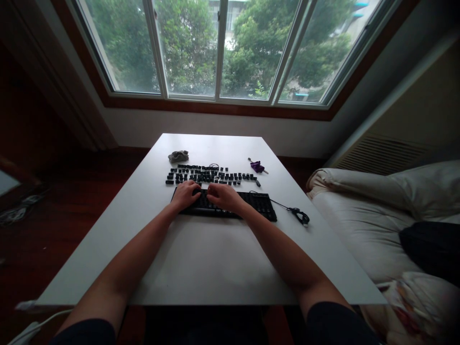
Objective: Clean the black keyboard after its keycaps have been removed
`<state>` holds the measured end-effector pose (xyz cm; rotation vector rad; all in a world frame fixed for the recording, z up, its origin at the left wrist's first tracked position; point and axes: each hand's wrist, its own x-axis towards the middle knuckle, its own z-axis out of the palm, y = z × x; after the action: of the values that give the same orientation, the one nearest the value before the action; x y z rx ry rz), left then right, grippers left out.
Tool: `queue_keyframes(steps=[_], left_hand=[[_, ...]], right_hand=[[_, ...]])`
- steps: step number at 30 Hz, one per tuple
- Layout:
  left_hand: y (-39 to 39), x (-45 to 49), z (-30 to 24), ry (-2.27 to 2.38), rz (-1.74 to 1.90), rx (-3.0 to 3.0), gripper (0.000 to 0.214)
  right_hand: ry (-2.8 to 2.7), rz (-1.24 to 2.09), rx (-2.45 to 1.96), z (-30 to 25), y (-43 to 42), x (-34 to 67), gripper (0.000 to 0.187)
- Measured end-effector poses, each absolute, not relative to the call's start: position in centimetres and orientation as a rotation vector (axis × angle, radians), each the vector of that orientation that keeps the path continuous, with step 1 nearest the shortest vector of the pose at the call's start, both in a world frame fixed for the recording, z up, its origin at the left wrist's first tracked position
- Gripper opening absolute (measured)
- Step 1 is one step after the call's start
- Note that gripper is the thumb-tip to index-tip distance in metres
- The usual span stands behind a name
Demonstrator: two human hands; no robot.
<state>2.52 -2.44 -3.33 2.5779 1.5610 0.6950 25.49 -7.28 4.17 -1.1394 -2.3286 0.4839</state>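
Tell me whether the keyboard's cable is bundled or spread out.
The cable is mostly bundled: one strand runs from the keyboard, the rest lies looped together on the table.

readable text: none, on any surface in view
keyboard [264, 205]: any lettering too small and dark to make out
loose keys [206, 178]: any printing on them likewise too small to read

A dark navy, nearly black garment shows as a short left sleeve [86, 331] and a matching right sleeve [338, 325], both loose-edged and ending near the elbows; the slender forearms [142, 258] and hands [185, 195] are bare.
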Motion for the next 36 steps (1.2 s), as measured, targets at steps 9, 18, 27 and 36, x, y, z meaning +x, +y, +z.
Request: queue_keyframes(steps=[9,18,27,36], left_hand=[[-2.5,2.6,-3.4,1.569,0.703,2.579,0.023],[-2.4,2.5,-3.5,1.567,0.700,2.572,0.024],[-2.5,2.6,-3.4,1.563,0.706,2.584,0.024],[-2.4,2.5,-3.5,1.561,0.712,2.573,0.024]], right_hand=[[-2.366,0.456,-1.216,6.0,-7.6,26.7,0.007],[-2.579,0.398,-1.288,7.3,-7.4,28.3,0.013],[-2.608,0.269,-1.311,7.3,-8.2,27.0,0.016],[-2.490,0.350,-1.452,7.0,-8.2,26.6,0.018]])
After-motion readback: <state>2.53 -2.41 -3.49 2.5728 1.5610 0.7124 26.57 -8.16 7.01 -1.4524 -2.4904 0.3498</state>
